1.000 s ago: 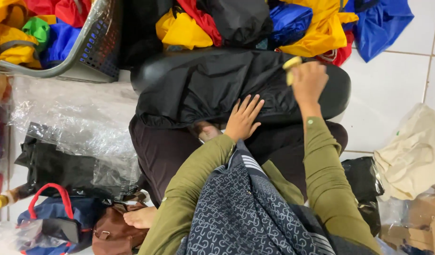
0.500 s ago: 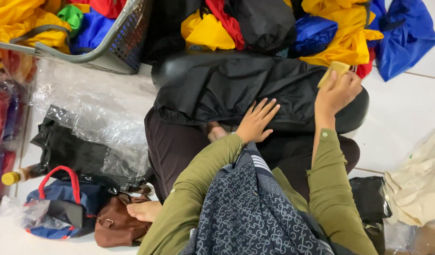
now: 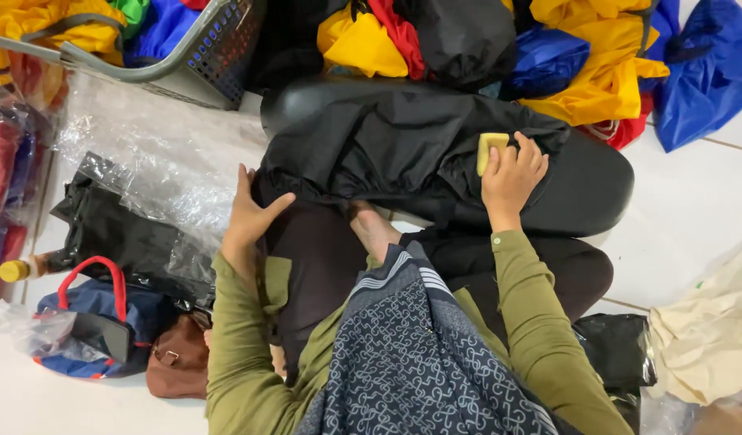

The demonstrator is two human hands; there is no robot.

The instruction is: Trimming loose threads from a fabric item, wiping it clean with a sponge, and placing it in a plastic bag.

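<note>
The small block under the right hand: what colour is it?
Pale yellow. The block shows best in the head view, pressed by the right hand against black fabric.

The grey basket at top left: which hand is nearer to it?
Left. The left hand rests at the black fabric's left edge, below the basket. The right hand holds a yellow block farther right.

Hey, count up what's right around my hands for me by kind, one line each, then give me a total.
Black fabric piece on the lap board: 1
Yellow block under the right hand: 1
Black oval board: 1
Grey plastic basket: 1
Clear plastic sheet beside the left hand: 1
Total: 5
</note>
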